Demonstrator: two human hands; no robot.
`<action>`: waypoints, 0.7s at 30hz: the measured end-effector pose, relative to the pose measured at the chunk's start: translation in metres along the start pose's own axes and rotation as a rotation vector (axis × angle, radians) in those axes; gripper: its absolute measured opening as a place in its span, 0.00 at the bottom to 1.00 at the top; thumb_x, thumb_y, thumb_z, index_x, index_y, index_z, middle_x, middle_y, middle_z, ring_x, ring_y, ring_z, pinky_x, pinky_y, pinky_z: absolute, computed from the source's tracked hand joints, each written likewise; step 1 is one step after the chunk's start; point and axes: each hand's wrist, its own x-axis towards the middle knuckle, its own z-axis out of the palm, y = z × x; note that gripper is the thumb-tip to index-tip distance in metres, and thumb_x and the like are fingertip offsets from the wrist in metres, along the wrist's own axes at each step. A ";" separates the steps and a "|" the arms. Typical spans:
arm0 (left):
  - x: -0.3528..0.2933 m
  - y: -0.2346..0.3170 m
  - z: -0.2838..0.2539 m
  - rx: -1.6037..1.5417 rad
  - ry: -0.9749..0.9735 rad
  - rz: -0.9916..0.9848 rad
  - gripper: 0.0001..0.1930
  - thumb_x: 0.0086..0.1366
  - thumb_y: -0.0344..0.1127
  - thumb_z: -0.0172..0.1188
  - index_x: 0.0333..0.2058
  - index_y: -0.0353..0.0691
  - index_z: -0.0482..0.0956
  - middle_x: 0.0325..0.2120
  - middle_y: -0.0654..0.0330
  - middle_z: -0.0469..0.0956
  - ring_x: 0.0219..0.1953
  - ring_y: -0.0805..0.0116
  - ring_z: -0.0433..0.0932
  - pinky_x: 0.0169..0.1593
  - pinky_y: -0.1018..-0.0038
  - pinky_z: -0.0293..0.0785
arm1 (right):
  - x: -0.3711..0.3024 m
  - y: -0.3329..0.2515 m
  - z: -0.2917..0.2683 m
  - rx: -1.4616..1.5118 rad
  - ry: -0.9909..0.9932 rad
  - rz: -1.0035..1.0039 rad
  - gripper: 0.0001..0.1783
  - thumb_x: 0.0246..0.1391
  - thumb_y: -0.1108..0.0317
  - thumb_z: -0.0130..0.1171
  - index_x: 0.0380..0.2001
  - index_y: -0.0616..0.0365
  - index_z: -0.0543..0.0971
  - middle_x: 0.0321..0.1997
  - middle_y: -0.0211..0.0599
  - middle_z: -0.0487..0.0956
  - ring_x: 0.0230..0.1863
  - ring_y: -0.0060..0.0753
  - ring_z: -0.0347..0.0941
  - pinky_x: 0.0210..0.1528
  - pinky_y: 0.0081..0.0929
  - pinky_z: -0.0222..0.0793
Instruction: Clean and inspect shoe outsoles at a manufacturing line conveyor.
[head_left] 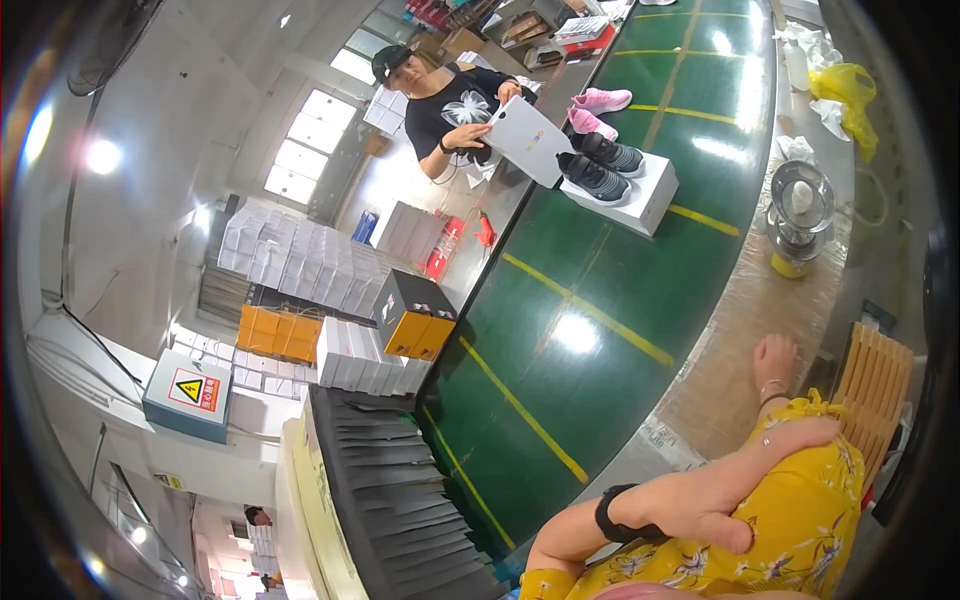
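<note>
My left hand (715, 490), with a black band on its wrist and a ring, lies across the yellow flowered cloth over my right arm. Its fingers stretch over the cloth and its thumb stands apart; it holds nothing. My right hand (776, 362), wearing a thin bracelet, rests on the brown-covered ledge (720, 390) beside the green conveyor belt (600, 400). Its fingers look laid down on the surface, with nothing visible in them. Farther off, dark grey sneakers (600, 170) sit on a white shoe box (650, 195), near pink sneakers (598, 108).
Across the belt, a person (455, 110) in black holds an open white box lid (528, 140). A metal dish stand (800, 205) and yellow plastic bag (848, 95) occupy the ledge. Stacked shoe boxes (350, 360) stand near the dark strip curtain (385, 480).
</note>
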 end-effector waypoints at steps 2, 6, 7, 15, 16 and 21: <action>-0.004 -0.011 0.001 -0.114 0.017 -0.054 0.60 0.54 0.78 0.52 0.68 0.35 0.42 0.68 0.45 0.46 0.70 0.51 0.46 0.69 0.58 0.42 | -0.001 0.006 0.005 0.006 -0.010 -0.017 0.08 0.51 0.64 0.56 0.24 0.56 0.72 0.33 0.45 0.72 0.43 0.51 0.68 0.54 0.52 0.61; -0.012 -0.028 -0.004 -0.182 -0.001 -0.194 0.73 0.36 0.88 0.50 0.69 0.36 0.38 0.70 0.48 0.40 0.72 0.51 0.39 0.70 0.56 0.38 | -0.001 0.010 0.007 0.018 -0.032 -0.058 0.08 0.53 0.64 0.55 0.26 0.56 0.73 0.33 0.44 0.72 0.43 0.49 0.67 0.52 0.48 0.62; -0.014 -0.030 -0.006 -0.146 -0.015 -0.205 0.74 0.35 0.88 0.51 0.69 0.36 0.38 0.70 0.48 0.40 0.72 0.51 0.39 0.70 0.56 0.38 | -0.001 0.010 0.006 0.018 -0.035 -0.068 0.08 0.53 0.64 0.55 0.26 0.56 0.73 0.34 0.44 0.72 0.43 0.49 0.67 0.52 0.47 0.62; -0.025 -0.008 -0.029 0.290 0.152 -0.106 0.72 0.35 0.82 0.61 0.69 0.37 0.44 0.70 0.45 0.38 0.72 0.52 0.39 0.70 0.57 0.39 | -0.003 0.011 -0.004 0.020 -0.042 -0.097 0.08 0.55 0.65 0.55 0.28 0.57 0.73 0.35 0.43 0.72 0.43 0.48 0.67 0.52 0.45 0.63; -0.027 0.000 -0.032 0.496 0.278 -0.050 0.70 0.35 0.80 0.63 0.68 0.37 0.47 0.70 0.45 0.39 0.72 0.53 0.40 0.70 0.58 0.40 | -0.002 0.012 -0.003 0.022 -0.052 -0.098 0.08 0.55 0.64 0.54 0.28 0.57 0.73 0.35 0.44 0.72 0.44 0.48 0.67 0.52 0.45 0.63; -0.053 -0.004 -0.034 0.328 0.260 0.014 0.57 0.45 0.69 0.68 0.65 0.38 0.55 0.63 0.46 0.55 0.65 0.51 0.56 0.66 0.55 0.49 | 0.000 0.012 0.003 0.026 -0.076 -0.097 0.08 0.56 0.65 0.54 0.28 0.57 0.73 0.35 0.44 0.72 0.44 0.49 0.67 0.53 0.45 0.62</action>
